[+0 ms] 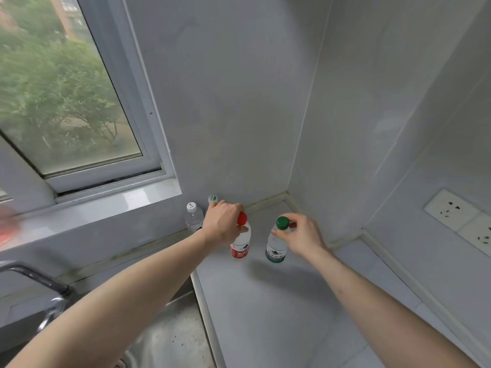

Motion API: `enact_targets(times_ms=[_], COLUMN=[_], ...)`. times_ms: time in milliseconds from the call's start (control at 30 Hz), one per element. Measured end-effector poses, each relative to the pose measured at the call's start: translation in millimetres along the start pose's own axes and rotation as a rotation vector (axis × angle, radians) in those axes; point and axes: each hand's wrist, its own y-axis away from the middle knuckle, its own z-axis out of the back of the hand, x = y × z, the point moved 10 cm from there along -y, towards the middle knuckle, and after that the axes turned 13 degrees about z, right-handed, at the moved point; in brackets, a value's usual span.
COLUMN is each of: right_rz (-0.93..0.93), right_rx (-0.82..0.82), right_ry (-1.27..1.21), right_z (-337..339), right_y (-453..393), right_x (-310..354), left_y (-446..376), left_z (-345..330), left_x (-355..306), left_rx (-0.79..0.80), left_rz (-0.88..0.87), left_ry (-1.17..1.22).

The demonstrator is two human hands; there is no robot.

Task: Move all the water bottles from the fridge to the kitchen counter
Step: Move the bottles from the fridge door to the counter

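4 bottles [240, 241], grey counter [279, 301], window [66, 96]

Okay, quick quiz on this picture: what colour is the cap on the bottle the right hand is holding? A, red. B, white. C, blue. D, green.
D: the right hand pinches the neck of the bottle with the green cap, while the red-capped bottle is in the left hand.

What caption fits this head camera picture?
Left hand and right hand hold red-capped bottle and green-capped bottle on the counter.
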Motion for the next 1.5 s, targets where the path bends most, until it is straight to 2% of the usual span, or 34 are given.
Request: enact_targets(times_ms=[367, 667, 1000, 1267, 1500], right_rz=[-0.045, -0.041, -0.04, 0.034, 0.052], right_rx=[0.051, 0.064, 0.095, 0.084, 0.18], right_ry=[-0.012, -0.007, -0.027, -0.033, 0.013], right_z=[-31.6, -65.3, -106.3, -116.7, -125.0], right_y=[-84.8, -135.3, -163.4, -174.2, -176.5], right_x=[-27.2, -34.3, -33.5, -18.6, -17.4], left_y=[-81.6, -116.2, -136.4, -137.4, -130.1], left_z=[-27.5, -45.7, -52.0, -51.0, -39.1], left_x=[2.0, 18.1, 39.4, 42.4, 44.3], left_rx=[0.029, 0.037, 0.057, 0.048, 0.027], left_rz=[0.021, 0.056, 0.106, 0.12, 0.117], left_ry=[-0.099, -0.177, -0.128, -0.049, -0.013])
